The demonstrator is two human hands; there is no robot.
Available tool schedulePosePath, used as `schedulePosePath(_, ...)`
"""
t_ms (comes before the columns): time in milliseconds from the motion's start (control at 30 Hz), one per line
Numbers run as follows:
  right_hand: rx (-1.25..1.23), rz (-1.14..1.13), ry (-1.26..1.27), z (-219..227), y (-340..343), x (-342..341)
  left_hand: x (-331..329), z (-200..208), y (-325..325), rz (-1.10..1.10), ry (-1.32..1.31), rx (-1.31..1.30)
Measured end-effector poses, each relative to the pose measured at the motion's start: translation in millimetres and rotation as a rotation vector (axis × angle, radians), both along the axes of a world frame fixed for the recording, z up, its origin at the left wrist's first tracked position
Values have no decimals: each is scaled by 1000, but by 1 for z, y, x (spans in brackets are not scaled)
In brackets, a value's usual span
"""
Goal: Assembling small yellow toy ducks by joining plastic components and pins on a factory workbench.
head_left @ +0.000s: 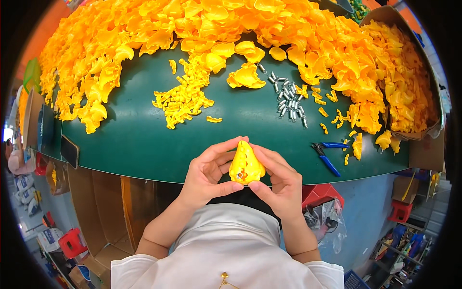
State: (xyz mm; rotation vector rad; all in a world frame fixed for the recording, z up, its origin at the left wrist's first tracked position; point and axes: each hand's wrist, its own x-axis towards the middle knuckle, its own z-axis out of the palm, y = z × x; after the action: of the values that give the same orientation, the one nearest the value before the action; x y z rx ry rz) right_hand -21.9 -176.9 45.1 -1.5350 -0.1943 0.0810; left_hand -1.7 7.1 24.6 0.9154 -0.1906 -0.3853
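Note:
Between my two hands, over the near edge of the green table [144,154], is a small yellow plastic toy figure [246,164]. It tapers to a rounded tip at the far end, with a row of bumps down its middle and an eye-like spot near its wider end. My left hand [209,171] grips its left side with thumb and fingertips. On its right side, my right hand [279,178] holds it the same way. Blue-handled cutting pliers [328,156] lie on the table to the right. The toy's underside is hidden.
Yellow plastic shells [192,24] are heaped across the far side. Small curved yellow pieces [180,101] form a pile left of centre. Several metal springs [288,96] lie right of centre. A carton [423,127] of yellow parts stands far right; a phone [70,151] sits at the left edge.

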Motion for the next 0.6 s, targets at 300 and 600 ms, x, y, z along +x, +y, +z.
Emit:
schedulePosePath(300, -190, 154, -52, 8, -10, 11, -1, 7, -2, 14, 35, 138)
schedulePosePath(600, -207, -59, -143, 5, 4, 6, 0, 12, -10, 169, 79, -14)
